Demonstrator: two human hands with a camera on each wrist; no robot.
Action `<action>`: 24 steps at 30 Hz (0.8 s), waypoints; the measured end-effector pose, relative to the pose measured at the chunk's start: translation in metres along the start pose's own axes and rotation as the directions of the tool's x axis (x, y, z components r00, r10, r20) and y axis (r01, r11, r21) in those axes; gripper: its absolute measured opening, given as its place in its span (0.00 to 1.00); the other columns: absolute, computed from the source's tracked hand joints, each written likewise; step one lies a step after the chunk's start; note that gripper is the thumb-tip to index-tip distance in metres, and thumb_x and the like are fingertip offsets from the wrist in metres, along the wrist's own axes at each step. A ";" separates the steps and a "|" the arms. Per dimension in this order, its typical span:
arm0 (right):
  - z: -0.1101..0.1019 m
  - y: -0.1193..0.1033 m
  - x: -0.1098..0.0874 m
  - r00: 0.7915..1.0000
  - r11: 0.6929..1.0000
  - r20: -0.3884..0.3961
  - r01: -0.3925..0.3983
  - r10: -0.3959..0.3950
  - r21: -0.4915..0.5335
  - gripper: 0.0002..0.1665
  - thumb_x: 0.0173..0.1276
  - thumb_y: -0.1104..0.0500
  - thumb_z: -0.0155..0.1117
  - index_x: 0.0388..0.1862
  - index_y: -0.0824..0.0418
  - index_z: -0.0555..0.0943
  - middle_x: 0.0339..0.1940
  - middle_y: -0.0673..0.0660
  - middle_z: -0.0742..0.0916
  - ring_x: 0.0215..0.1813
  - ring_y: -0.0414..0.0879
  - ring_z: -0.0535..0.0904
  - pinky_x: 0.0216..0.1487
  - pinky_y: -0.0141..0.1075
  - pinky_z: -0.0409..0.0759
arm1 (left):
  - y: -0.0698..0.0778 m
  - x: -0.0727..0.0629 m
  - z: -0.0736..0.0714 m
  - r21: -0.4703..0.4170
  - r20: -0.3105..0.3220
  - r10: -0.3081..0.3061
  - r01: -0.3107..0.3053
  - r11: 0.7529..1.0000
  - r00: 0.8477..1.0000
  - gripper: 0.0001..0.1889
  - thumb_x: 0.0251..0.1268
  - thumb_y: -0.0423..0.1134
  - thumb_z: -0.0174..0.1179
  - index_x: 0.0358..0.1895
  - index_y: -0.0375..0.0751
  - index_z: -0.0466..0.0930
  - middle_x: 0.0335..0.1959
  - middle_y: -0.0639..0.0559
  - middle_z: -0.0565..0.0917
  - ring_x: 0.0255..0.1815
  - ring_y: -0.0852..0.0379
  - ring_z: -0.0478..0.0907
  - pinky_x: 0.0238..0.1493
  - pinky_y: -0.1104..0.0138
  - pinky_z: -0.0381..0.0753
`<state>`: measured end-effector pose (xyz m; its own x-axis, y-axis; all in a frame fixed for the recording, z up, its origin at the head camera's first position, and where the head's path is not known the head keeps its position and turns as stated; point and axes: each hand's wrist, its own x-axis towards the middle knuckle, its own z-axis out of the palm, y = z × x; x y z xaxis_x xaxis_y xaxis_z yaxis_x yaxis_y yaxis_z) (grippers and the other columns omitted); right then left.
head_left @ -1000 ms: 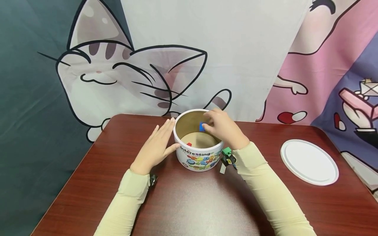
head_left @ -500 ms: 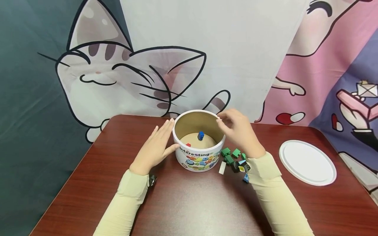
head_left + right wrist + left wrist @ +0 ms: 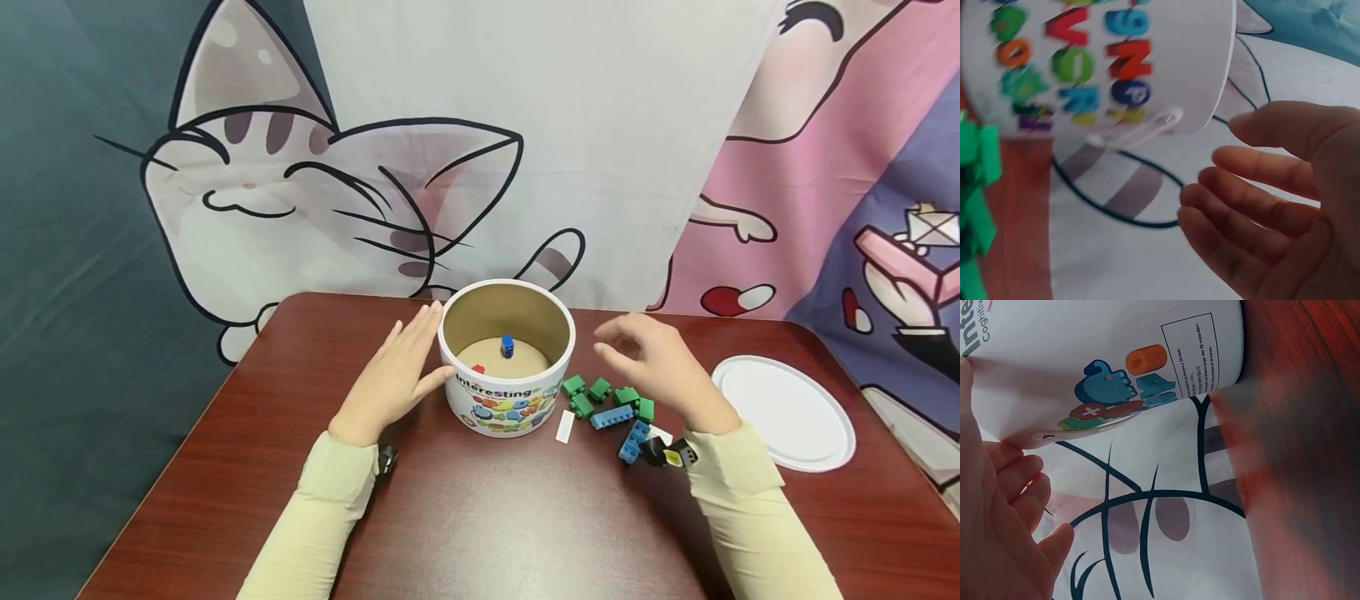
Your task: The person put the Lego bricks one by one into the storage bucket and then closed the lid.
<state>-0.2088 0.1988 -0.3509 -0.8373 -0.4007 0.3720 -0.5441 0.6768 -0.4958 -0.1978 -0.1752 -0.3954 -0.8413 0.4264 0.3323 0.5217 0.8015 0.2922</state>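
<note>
Grip, right hand (image 3: 651, 360): you're hovering to the right of the bucket, fingers loosely curled, and no piece is showing between them; the right wrist view is showing daylight between fingertips and bucket wall.
Grip, left hand (image 3: 397, 375): you're laying long, fairly straight fingers against the bucket's left side, thumb touching near the front rim; you're bracing it rather than clasping it.
Bucket (image 3: 510, 410): it's standing upright between your hands, lidless, lettering facing you. Pressing harder from the left, with nothing bracing the right side, would be risking a slide into the blocks.
Inside: one blue block (image 3: 507, 347) is sitting on the floor; a red block (image 3: 479, 368) is peeking past the front rim, mostly hidden.
Green blocks (image 3: 600, 389): they're bunching just beside the bucket's right front. Crowding like that could be costing you a clean pinch, neighbours getting nudged along.
Light blue bricks (image 3: 612, 417): two are lying nearer you, and your wrist camera (image 3: 670, 452) is hanging close by one. A low sweep of that wrist could be scattering them.
White strip (image 3: 565, 427): it's lying flat by the bucket; being thin, it'd probably be dodging fingertips.
Lid (image 3: 795, 417): it's lying on the table (image 3: 480, 525) beyond your right forearm; a wide elbow swing could be shoving it.
</note>
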 end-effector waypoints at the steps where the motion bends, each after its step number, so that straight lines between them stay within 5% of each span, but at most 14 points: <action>1: -0.001 0.002 -0.003 1.000 1.000 0.022 0.007 -0.006 -0.010 0.09 0.69 0.62 0.69 0.46 0.62 0.86 0.42 0.54 0.87 0.42 0.46 0.83 0.47 0.48 0.84 | 0.000 0.000 0.000 -0.002 -0.002 0.001 -0.001 1.000 1.000 0.45 0.73 0.58 0.57 0.82 0.38 0.48 0.83 0.47 0.52 0.83 0.51 0.46 0.81 0.47 0.46; 17: -0.013 0.039 -0.053 0.963 0.975 0.268 0.083 -0.025 -0.206 0.10 0.64 0.61 0.73 0.43 0.64 0.85 0.38 0.54 0.85 0.42 0.51 0.82 0.45 0.51 0.83 | 0.001 0.000 0.000 -0.001 0.002 -0.003 0.003 1.000 1.000 0.45 0.73 0.58 0.57 0.82 0.39 0.48 0.83 0.47 0.52 0.83 0.51 0.46 0.81 0.49 0.45; 24: -0.011 0.053 -0.068 0.947 0.971 0.319 0.052 0.026 -0.234 0.09 0.62 0.60 0.75 0.38 0.61 0.85 0.33 0.48 0.82 0.35 0.43 0.78 0.38 0.43 0.81 | 0.001 0.000 0.000 -0.010 0.003 -0.009 0.009 1.000 1.000 0.45 0.73 0.58 0.58 0.82 0.40 0.47 0.83 0.47 0.52 0.83 0.51 0.45 0.81 0.49 0.44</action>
<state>-0.1805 0.2691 -0.3937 -0.8242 -0.5591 0.0896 -0.5597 0.7805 -0.2784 -0.1974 -0.1745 -0.3947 -0.8465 0.4201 0.3271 0.5151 0.8014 0.3039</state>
